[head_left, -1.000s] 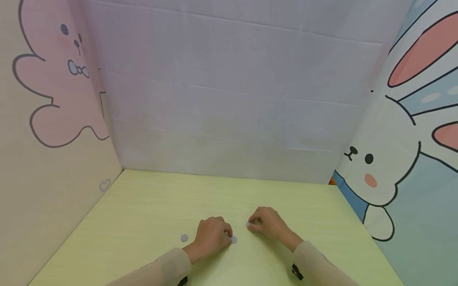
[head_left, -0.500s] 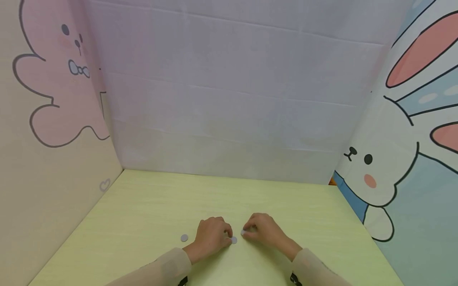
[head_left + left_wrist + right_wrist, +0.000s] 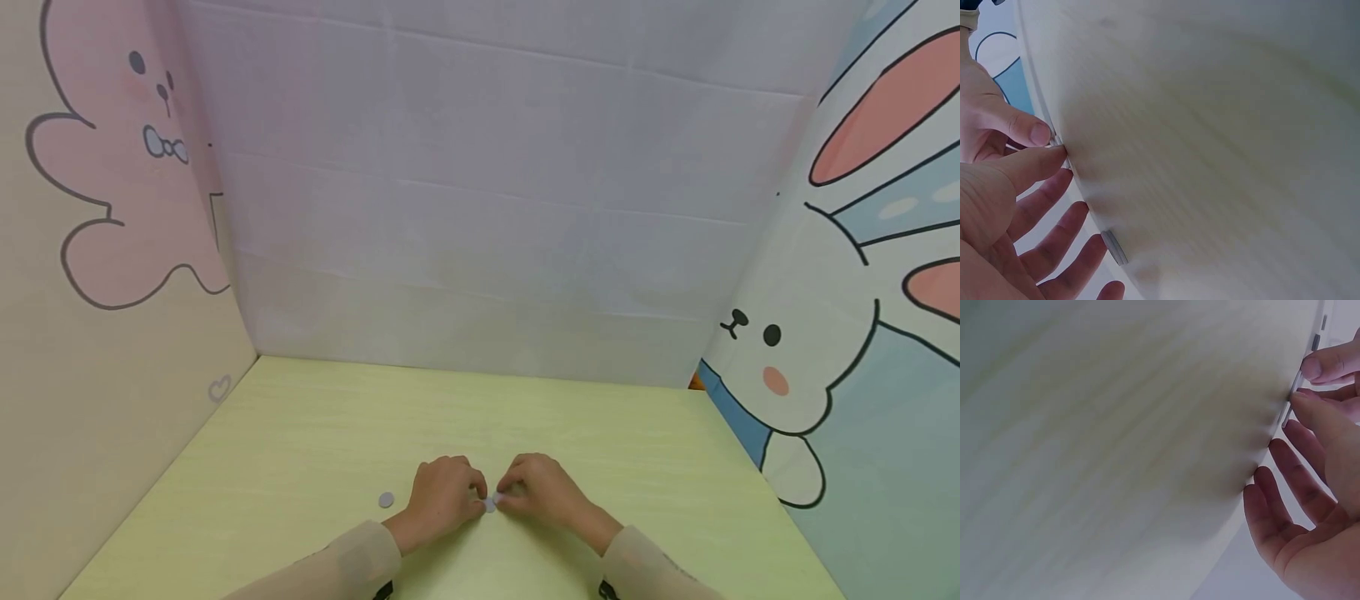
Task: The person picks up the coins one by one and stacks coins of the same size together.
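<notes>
In the head view, my left hand [image 3: 441, 497] is on the table with thumb and fingertips at the edge of a small grey disc [image 3: 490, 506]. My right hand [image 3: 549, 492] pinches a second pale disc [image 3: 498, 497] between thumb and fingers, right against or over the first one; whether they touch is hard to tell. To the left of my left hand lies another grey disc [image 3: 386, 499], flat on the table. Seen edge-on in the left wrist view, a grey layered piece [image 3: 1114, 248] stands near the left fingertips. Both hands' fingers partly hide the pinched discs.
The pale yellow-green table [image 3: 337, 417] is enclosed by a white back wall [image 3: 480, 208], a left panel with a pink cartoon figure [image 3: 142, 208] and a right panel with a white rabbit [image 3: 810, 333].
My right hand has moved left and nearer to me with its disc, up to the disc at my left hand. The left hand and the far-left disc have stayed put.
</notes>
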Demonstrator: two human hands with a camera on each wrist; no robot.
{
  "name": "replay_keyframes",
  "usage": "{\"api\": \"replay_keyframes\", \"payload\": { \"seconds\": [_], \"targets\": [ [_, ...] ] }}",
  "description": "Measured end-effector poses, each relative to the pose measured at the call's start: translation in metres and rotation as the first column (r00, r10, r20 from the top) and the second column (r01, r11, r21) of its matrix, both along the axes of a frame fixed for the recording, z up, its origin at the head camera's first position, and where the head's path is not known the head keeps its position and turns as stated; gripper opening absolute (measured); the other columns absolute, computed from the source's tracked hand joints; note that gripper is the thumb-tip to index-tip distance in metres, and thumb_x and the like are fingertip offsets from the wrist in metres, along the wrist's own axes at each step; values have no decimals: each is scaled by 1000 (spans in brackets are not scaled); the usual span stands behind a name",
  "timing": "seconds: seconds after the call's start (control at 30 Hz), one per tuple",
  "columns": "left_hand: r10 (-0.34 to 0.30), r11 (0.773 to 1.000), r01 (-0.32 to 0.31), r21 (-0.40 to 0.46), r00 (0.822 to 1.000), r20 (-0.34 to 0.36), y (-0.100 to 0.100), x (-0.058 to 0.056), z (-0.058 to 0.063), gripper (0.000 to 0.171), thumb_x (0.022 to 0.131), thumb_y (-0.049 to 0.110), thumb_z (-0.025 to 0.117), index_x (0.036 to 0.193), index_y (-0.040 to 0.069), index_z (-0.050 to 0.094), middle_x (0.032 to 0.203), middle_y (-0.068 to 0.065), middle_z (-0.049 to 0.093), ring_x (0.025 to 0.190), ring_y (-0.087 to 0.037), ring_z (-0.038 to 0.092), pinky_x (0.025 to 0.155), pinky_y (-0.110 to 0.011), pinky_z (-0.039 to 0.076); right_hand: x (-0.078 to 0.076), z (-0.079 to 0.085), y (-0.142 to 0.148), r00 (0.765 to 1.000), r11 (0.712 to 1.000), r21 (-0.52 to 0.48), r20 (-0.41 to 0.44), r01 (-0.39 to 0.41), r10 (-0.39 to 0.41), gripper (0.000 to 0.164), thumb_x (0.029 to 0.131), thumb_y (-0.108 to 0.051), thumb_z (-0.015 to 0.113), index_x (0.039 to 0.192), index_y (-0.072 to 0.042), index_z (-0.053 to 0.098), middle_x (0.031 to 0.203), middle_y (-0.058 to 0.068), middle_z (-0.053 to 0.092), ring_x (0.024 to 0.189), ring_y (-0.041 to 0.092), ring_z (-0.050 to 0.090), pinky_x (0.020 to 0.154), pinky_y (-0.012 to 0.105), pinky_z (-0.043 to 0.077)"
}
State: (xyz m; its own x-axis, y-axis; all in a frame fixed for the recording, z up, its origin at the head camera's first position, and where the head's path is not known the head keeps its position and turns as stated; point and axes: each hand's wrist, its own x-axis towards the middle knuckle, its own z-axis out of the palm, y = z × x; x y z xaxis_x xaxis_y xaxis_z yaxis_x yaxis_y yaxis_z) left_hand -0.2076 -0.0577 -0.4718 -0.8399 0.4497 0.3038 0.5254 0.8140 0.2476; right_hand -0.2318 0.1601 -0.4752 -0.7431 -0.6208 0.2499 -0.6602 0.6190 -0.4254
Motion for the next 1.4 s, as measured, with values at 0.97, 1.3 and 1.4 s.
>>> {"api": "replay_keyframes", "payload": {
  "seconds": [0.97, 1.3, 1.4],
  "targets": [
    [-1, 1000, 0, -15, 1000, -27, -1, 0, 3, 14, 78, 30, 95, 80, 28, 82, 79, 10, 68, 69, -8, 58, 58, -33, 47, 4, -2, -12, 999, 999, 6, 19, 38, -39, 12, 85, -23, 92, 91, -17, 85, 94, -8, 76, 89, 9, 66, 83, 30, 56],
    [-1, 1000, 0, -18, 1000, -20, -1, 1, 3, 13, 79, 31, 94, 81, 28, 82, 80, 10, 68, 69, -8, 58, 58, -34, 47, 6, -1, -12, 999, 999, 5, 16, 36, -36, 11, 85, -23, 91, 91, -16, 85, 92, -7, 76, 88, 8, 66, 82, 30, 55],
    [6, 1000, -6, -24, 1000, -15, 0, 1, 3, 13, 79, 32, 94, 82, 29, 82, 79, 10, 67, 69, -8, 58, 58, -34, 46, 5, -1, -11, 999, 999, 2, 22, 33, -33, 12, 85, -23, 91, 92, -16, 85, 92, -7, 76, 88, 8, 66, 82, 29, 55]
  ]
}}
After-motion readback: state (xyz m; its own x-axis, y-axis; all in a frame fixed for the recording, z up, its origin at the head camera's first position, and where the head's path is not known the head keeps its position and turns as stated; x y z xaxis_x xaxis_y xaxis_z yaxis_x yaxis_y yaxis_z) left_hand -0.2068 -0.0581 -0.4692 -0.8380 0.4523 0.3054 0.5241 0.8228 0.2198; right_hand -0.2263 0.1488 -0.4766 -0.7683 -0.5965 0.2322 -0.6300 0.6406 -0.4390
